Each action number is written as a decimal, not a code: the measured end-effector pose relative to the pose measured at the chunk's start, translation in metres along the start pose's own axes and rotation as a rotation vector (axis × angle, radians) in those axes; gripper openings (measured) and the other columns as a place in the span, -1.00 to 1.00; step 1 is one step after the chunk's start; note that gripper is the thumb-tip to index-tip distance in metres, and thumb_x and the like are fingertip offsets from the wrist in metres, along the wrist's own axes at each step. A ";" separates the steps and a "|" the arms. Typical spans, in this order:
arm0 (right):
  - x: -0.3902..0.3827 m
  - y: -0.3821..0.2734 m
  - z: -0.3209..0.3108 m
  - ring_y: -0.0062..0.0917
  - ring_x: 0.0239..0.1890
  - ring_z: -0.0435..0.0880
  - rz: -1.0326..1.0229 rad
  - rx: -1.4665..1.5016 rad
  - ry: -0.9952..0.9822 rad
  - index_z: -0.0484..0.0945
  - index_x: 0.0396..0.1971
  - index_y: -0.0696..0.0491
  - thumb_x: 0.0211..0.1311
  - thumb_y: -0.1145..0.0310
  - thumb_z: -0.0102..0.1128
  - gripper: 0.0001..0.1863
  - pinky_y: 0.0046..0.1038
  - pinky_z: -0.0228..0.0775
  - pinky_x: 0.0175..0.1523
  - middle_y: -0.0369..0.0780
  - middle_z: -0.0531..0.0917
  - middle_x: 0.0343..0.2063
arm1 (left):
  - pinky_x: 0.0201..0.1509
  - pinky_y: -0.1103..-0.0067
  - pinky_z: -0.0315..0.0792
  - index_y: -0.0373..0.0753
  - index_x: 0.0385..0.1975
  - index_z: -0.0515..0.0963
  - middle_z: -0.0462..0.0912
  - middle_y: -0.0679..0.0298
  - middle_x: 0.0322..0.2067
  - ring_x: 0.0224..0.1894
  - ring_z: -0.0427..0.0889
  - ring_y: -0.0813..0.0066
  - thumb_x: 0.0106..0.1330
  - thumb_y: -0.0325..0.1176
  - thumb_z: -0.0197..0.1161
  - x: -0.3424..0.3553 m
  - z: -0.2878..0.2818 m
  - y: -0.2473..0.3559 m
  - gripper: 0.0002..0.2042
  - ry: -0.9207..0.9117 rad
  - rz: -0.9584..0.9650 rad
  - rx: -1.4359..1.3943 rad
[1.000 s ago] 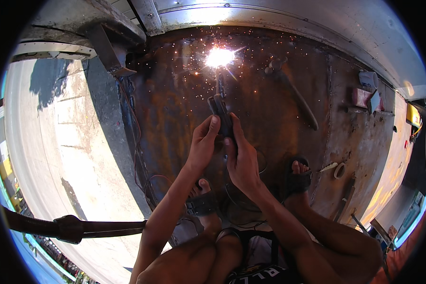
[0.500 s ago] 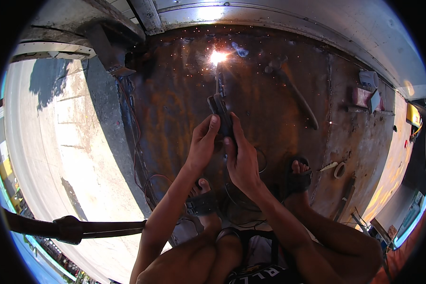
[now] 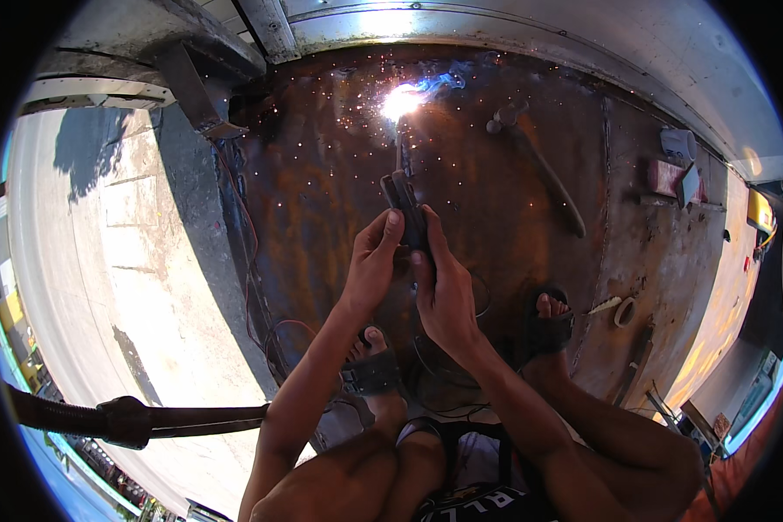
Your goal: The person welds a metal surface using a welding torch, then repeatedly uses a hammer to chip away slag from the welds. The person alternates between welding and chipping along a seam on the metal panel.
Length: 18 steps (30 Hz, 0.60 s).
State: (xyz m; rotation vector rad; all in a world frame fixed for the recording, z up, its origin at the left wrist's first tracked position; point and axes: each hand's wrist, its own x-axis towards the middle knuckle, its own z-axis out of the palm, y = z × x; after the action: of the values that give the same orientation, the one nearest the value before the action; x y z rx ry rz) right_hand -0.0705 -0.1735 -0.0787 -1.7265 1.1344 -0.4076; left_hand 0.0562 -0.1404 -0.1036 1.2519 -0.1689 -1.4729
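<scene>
Both of my hands are wrapped round a dark electrode holder (image 3: pixel 413 222), the left from its left side and the right from its right. My left hand (image 3: pixel 371 261) has its thumb laid along the tool, and my right hand (image 3: pixel 444 283) closes on the lower part of the handle. A thin welding rod (image 3: pixel 398 154) points away from the jaws. Its far end is lost in a white arc glare (image 3: pixel 402 103) on the rusty steel plate (image 3: pixel 339 200). Sparks scatter round the glare, and bluish smoke (image 3: pixel 439 84) drifts to its right.
A hammer (image 3: pixel 548 178) lies on the plate to the right. Beyond it sit a grey cup (image 3: pixel 678 144), a reddish box (image 3: pixel 665 177) and a tape roll (image 3: pixel 624 313). My sandalled feet flank loose cables (image 3: pixel 448 374). A pale metal wall (image 3: pixel 531 35) bounds the far side.
The arc glare has grown larger, with more sparks around it. The smoke has spread and brightened. My hands and the electrode holder have hardly moved.
</scene>
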 end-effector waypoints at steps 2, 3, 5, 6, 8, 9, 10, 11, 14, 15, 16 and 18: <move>0.000 0.000 0.000 -0.08 -0.28 0.71 0.001 -0.002 0.001 0.07 0.47 0.01 0.44 0.46 0.03 -0.35 -0.17 0.48 -0.21 0.05 0.64 -0.25 | -0.17 0.70 0.41 -0.25 -0.03 0.57 0.64 0.46 -0.28 -0.26 0.52 0.80 0.56 0.02 -0.03 0.000 0.000 -0.001 -0.57 -0.002 0.011 0.002; 0.000 0.001 0.000 -0.08 -0.28 0.71 0.006 -0.001 0.000 0.07 0.47 0.01 0.44 0.46 0.02 -0.35 -0.17 0.48 -0.21 0.05 0.64 -0.25 | -0.19 0.71 0.41 -0.24 -0.03 0.57 0.64 0.47 -0.29 -0.26 0.52 0.80 0.56 0.02 -0.03 0.002 0.000 -0.003 -0.57 -0.007 0.034 0.005; 0.000 0.001 0.001 -0.08 -0.28 0.70 0.007 0.001 0.001 0.06 0.47 0.01 0.44 0.46 0.02 -0.35 -0.17 0.48 -0.21 0.05 0.64 -0.25 | -0.24 0.73 0.39 -0.22 -0.04 0.58 0.63 0.48 -0.30 -0.29 0.52 0.82 0.56 0.03 -0.03 0.002 0.000 -0.004 -0.58 0.001 0.040 0.009; 0.001 0.000 0.001 -0.08 -0.28 0.70 0.004 0.003 0.003 0.06 0.47 0.01 0.44 0.46 0.02 -0.35 -0.17 0.48 -0.21 0.04 0.64 -0.26 | -0.27 0.74 0.38 -0.21 -0.05 0.58 0.63 0.49 -0.31 -0.30 0.51 0.83 0.55 0.03 -0.02 0.001 0.002 -0.001 -0.58 0.014 0.023 0.011; 0.001 -0.001 0.000 -0.08 -0.28 0.70 0.000 -0.001 0.006 0.07 0.47 0.01 0.44 0.46 0.03 -0.35 -0.17 0.47 -0.20 0.04 0.64 -0.27 | -0.37 0.77 0.33 -0.18 -0.07 0.57 0.60 0.52 -0.34 -0.36 0.48 0.86 0.54 0.05 -0.02 0.002 -0.001 -0.003 -0.59 0.024 -0.009 0.024; 0.000 0.001 0.000 -0.08 -0.28 0.70 -0.012 -0.008 0.016 0.07 0.47 0.02 0.43 0.46 0.04 -0.34 -0.18 0.47 -0.20 0.04 0.63 -0.27 | -0.42 0.79 0.29 -0.17 -0.07 0.57 0.59 0.53 -0.35 -0.39 0.47 0.87 0.54 0.06 -0.01 0.000 0.002 0.000 -0.59 0.041 -0.047 0.015; 0.000 0.001 0.000 -0.08 -0.28 0.70 -0.001 -0.004 0.012 0.07 0.47 0.02 0.43 0.47 0.04 -0.34 -0.18 0.48 -0.20 0.04 0.63 -0.28 | -0.40 0.78 0.31 -0.18 -0.05 0.57 0.60 0.53 -0.35 -0.38 0.47 0.87 0.54 0.05 -0.01 0.000 0.001 -0.001 -0.59 0.037 -0.052 0.020; 0.000 0.001 0.000 -0.08 -0.28 0.70 0.011 0.001 0.008 0.07 0.47 0.02 0.43 0.47 0.05 -0.34 -0.19 0.48 -0.20 0.04 0.63 -0.28 | -0.37 0.78 0.33 -0.19 -0.04 0.56 0.60 0.53 -0.35 -0.37 0.48 0.86 0.54 0.04 -0.01 0.001 0.000 -0.002 -0.59 0.032 -0.057 0.025; -0.001 0.002 0.002 -0.07 -0.28 0.69 0.007 0.014 0.007 0.08 0.47 0.02 0.43 0.47 0.05 -0.35 -0.19 0.47 -0.20 0.04 0.63 -0.28 | -0.29 0.76 0.38 -0.23 -0.04 0.56 0.61 0.51 -0.34 -0.34 0.50 0.84 0.55 0.02 -0.01 0.000 0.003 -0.001 -0.58 0.043 -0.014 -0.014; -0.001 0.002 0.002 -0.07 -0.28 0.70 0.008 0.011 0.005 0.08 0.47 0.02 0.43 0.47 0.05 -0.35 -0.18 0.47 -0.20 0.04 0.63 -0.28 | -0.26 0.75 0.39 -0.24 -0.04 0.56 0.61 0.50 -0.33 -0.32 0.51 0.83 0.55 0.02 -0.01 0.001 0.002 -0.002 -0.58 0.036 -0.003 -0.009; -0.001 0.002 0.001 -0.07 -0.28 0.70 0.010 0.008 0.004 0.08 0.46 0.02 0.43 0.47 0.05 -0.35 -0.18 0.48 -0.20 0.04 0.63 -0.28 | -0.24 0.74 0.40 -0.25 -0.04 0.56 0.62 0.49 -0.33 -0.31 0.51 0.83 0.55 0.01 -0.01 0.002 0.002 -0.002 -0.58 0.029 0.007 -0.004; 0.000 0.002 0.001 -0.06 -0.27 0.70 0.007 0.006 0.007 0.08 0.46 0.01 0.43 0.46 0.04 -0.35 -0.17 0.48 -0.20 0.05 0.63 -0.27 | -0.20 0.72 0.41 -0.26 -0.04 0.57 0.63 0.47 -0.32 -0.29 0.51 0.82 0.56 0.01 -0.02 0.002 0.001 -0.002 -0.58 0.018 0.007 -0.007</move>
State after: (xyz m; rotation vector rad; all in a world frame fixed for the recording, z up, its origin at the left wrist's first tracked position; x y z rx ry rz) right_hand -0.0710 -0.1733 -0.0808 -1.7168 1.1429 -0.4117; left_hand 0.0543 -0.1414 -0.1057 1.2574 -0.1553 -1.4546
